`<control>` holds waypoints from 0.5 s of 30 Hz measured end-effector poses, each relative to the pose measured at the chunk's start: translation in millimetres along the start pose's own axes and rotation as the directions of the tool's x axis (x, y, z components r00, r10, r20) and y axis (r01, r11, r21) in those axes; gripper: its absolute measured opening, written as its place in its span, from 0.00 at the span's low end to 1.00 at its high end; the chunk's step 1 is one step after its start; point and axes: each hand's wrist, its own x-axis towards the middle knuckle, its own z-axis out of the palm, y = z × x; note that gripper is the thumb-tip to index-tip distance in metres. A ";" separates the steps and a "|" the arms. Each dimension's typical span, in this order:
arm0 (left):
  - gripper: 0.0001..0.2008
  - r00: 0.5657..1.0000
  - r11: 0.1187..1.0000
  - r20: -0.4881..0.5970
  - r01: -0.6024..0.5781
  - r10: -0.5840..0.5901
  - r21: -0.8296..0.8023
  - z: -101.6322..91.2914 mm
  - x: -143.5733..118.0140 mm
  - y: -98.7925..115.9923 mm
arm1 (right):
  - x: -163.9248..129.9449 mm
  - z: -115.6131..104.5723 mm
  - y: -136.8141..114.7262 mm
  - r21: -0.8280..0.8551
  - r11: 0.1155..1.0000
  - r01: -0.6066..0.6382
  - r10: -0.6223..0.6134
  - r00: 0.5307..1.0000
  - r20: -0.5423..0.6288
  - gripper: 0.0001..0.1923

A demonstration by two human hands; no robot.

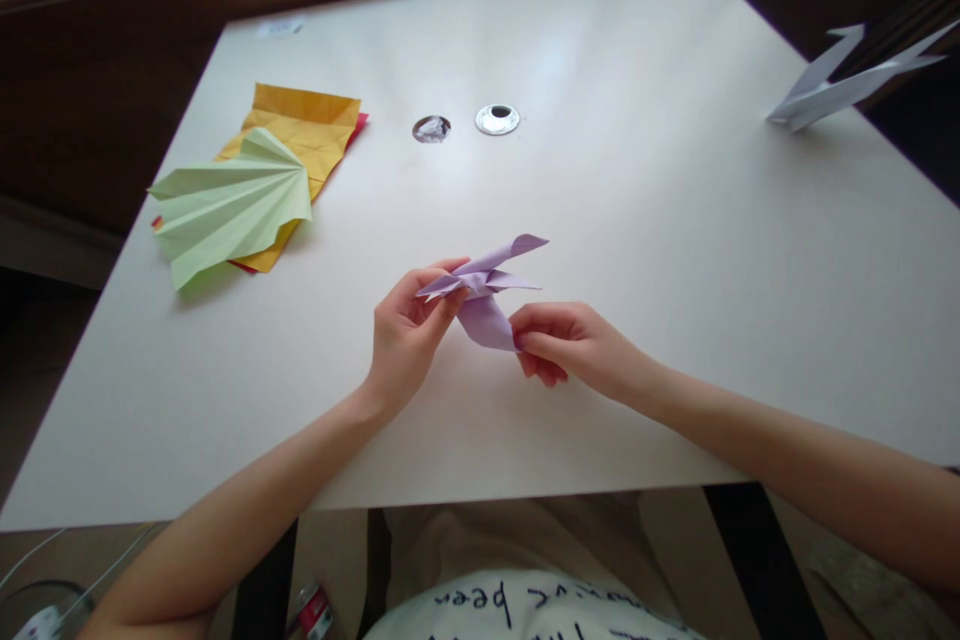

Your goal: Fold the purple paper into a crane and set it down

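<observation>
While a green paper fan (232,205) lies at the frame's left, the left hand (405,335) pinches a lilac folded paper bird (486,292) at centre, above the counter (637,220). The right hand (566,342) nips its lower tip; shaping seems underway, needing gentle pulls.

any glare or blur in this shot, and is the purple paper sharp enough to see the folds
Head view: a soft glare patch sits on the white table beyond the hands; the purple folded paper, pinched by the left hand and right hand, is fairly sharp, main creases readable; table edges splay from wide-angle distortion; the white paper bird at far right looks softer, the surroundings dim.
</observation>
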 end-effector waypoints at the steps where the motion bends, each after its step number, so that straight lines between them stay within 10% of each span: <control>1: 0.05 1.000 1.000 -0.001 0.000 0.000 0.004 -0.1 0.2 -0.1 | -1.2 0.7 0.6 -0.034 0.998 0.056 -0.057 0.998 -0.030 0.07; 9: 0.09 0.999 0.998 -0.017 0.029 -0.028 0.050 -0.8 2.4 0.3 | -6.4 4.2 5.5 -0.267 0.909 0.318 -0.383 0.891 -0.243 0.06; 15: 0.09 0.999 0.998 -0.022 0.036 -0.035 0.050 -0.4 2.3 0.0 | -3.3 -0.6 7.4 -0.700 0.641 0.314 -0.602 0.772 -0.205 0.06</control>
